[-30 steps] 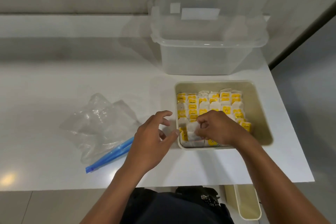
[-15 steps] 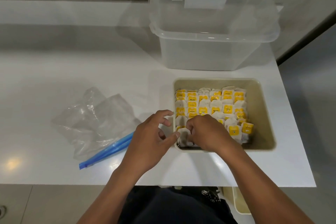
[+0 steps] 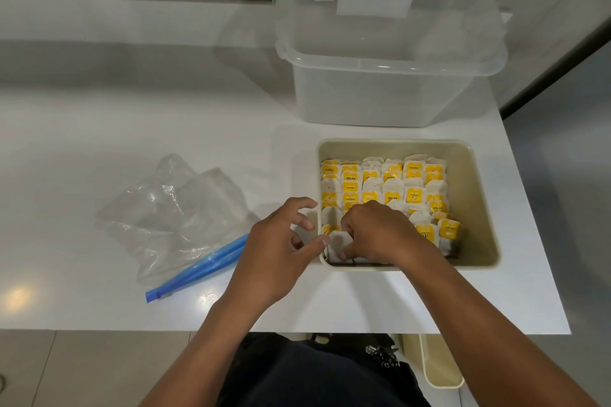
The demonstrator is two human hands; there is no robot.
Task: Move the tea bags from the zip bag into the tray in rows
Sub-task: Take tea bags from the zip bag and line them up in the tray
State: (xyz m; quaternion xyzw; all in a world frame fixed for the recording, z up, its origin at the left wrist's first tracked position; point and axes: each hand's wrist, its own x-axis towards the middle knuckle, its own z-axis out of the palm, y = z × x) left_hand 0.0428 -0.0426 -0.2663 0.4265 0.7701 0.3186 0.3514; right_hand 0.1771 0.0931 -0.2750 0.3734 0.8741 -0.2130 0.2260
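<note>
Paper tea bags (image 3: 383, 187), white with yellow tags, stand in rows across the left and middle of my beige tray (image 3: 481, 208); a strip along its right wall is bare. My right hand (image 3: 375, 230) is down in the near-left corner, fingers curled and pinching one bag (image 3: 337, 246) against the front wall. A second ago that hand sat higher over the same corner with the bag not yet seated; now it has sunk lower and the bag stands nearly upright beside its neighbours (the near row was the ragged one, and it looks tidier). My left hand (image 3: 281, 251) stays just outside the tray's left wall, fingers loosely spread and holding nothing, thumb tip touching the rim near the bag.

Zip bag (image 3: 172, 208) lies crumpled and flat to the left, blue seal toward me; I see no bags in it, so I judge the transfer nearly done, with only straightening left. Clear tub (image 3: 386, 76) sits behind the tray on the white table (image 3: 132, 116).
</note>
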